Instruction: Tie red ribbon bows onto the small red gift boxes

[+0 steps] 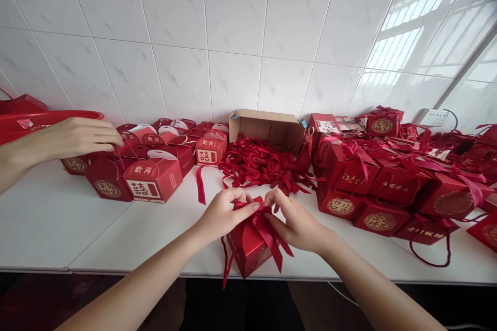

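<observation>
In front of me, near the table's front edge, sits a red gift box (248,251) with a twisted cord handle hanging down its left side. A red ribbon (267,238) lies across its top, its tails draping over the front right. My left hand (229,214) is closed at the top of the box, thumb and fingers pinching the ribbon. From the other side my right hand (297,220) also pinches the ribbon, its fingertips close to the left thumb. The knot itself is partly hidden by the fingers.
A cardboard carton (267,126) spills a heap of red ribbons (267,165) behind my box. Stacked, ribboned boxes (382,217) fill the right side. At left, another person's hand (83,137) holds a cord above red boxes (153,181), beside a red basket (58,115).
</observation>
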{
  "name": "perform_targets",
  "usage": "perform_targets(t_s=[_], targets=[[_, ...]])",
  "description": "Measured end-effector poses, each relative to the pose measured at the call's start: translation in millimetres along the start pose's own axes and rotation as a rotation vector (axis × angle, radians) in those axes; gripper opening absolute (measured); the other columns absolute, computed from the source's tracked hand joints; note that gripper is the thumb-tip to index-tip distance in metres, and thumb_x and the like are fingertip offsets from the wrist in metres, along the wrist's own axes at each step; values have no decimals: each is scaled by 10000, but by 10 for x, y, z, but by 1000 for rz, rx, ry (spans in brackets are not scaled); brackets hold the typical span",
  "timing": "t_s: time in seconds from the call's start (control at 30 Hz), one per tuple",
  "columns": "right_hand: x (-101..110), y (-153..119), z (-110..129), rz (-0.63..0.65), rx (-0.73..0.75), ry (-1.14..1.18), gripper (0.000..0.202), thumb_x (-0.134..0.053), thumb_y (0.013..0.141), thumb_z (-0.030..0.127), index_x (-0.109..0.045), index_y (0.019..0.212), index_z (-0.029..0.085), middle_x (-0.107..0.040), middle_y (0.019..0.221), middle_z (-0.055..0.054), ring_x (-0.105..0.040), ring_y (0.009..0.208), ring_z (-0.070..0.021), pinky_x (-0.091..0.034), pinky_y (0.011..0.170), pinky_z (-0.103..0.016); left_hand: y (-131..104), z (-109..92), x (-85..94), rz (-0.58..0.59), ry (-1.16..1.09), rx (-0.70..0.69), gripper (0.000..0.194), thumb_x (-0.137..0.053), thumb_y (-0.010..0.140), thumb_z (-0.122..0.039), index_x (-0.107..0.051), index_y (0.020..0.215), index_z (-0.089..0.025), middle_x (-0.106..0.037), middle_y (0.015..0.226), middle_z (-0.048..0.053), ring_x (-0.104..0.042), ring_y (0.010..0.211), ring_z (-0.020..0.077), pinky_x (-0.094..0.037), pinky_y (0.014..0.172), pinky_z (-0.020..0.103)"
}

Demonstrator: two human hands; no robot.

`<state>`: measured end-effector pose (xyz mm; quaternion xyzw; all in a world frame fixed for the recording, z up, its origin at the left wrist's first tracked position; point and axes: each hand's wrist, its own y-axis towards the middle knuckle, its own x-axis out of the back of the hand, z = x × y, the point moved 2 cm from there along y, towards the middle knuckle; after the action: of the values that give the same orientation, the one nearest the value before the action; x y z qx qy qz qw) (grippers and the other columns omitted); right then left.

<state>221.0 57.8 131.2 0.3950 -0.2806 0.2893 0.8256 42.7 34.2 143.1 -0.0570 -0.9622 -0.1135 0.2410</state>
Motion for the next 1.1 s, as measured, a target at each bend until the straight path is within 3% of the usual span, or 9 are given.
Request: perform_targets(t_s=[0.1, 0.27, 0.5, 0.63, 0.83, 0.93, 1.0, 1.1], targets=[[-12, -8, -20, -18, -46, 59, 279, -467, 776, 22, -401, 957, 224, -524, 927, -9, -490, 792, -128, -436, 693, -273, -8, 7, -42, -1, -103, 53, 349, -615, 762, -440, -440, 594, -190, -484, 641, -34, -513, 663, 139, -417, 639, 258], [-18, 5, -38, -121, -175, 289, 219, -506, 798, 94, -388, 925, 228, -499, 853, 13, -493, 759, -118, -442, 652, -255, -22, -2, -65, 23, -195, 68, 482, -654, 721, -358, -225, 566, -205, -624, 802, 6, -569, 756, 153, -440, 720, 266], [-14, -22, -148, -247, -337, 532, 239, -577, 785, 180, -369, 893, 227, -495, 779, 39, -479, 647, -95, -374, 537, -213, -38, 22, -48, 17, -224, 104, 506, -667, 709, -335, -199, 562, -211, -655, 826, 32, -606, 850, 196, -438, 816, 323], [20, -48, -168, -276, -307, 512, 220, -576, 796, 195, -395, 919, 224, -510, 795, 28, -514, 717, -109, -413, 628, -247, -45, 43, -63, 7, -187, 81, 490, -689, 698, -352, -244, 553, -209, -683, 851, 31, -615, 864, 205, -442, 800, 323], [86, -42, -109, -26, -368, 439, 369, -599, 818, 330, -480, 1150, 223, -518, 955, -29, -526, 805, -127, -451, 696, -274, -32, 39, -59, 29, -80, 41, 465, -686, 705, -370, -280, 541, -213, -702, 852, 25, -610, 978, 233, -445, 831, 319], [100, -19, -109, 13, -479, 375, 337, -507, 857, 513, -535, 907, 181, -502, 787, 3, -470, 659, -104, -403, 604, -251, -29, 22, -51, 46, -77, 36, 442, -682, 709, -361, -297, 552, -212, -706, 888, 17, -620, 969, 222, -449, 837, 307], [89, -3, -122, 41, -534, 326, 439, -432, 869, 581, -461, 696, 178, -415, 628, 36, -389, 570, -91, -325, 531, -237, -28, 9, -47, 58, -65, 32, 430, -681, 709, -360, -308, 556, -212, -704, 888, 21, -619, 980, 226, -449, 845, 306], [58, 21, -131, 121, -520, 309, 485, -473, 847, 581, -366, 587, 186, -289, 546, 59, -271, 510, -77, -223, 476, -236, -26, -5, -42, 63, -64, 36, 461, -662, 723, -356, -255, 556, -216, -696, 866, 34, -626, 969, 233, -458, 833, 310]])
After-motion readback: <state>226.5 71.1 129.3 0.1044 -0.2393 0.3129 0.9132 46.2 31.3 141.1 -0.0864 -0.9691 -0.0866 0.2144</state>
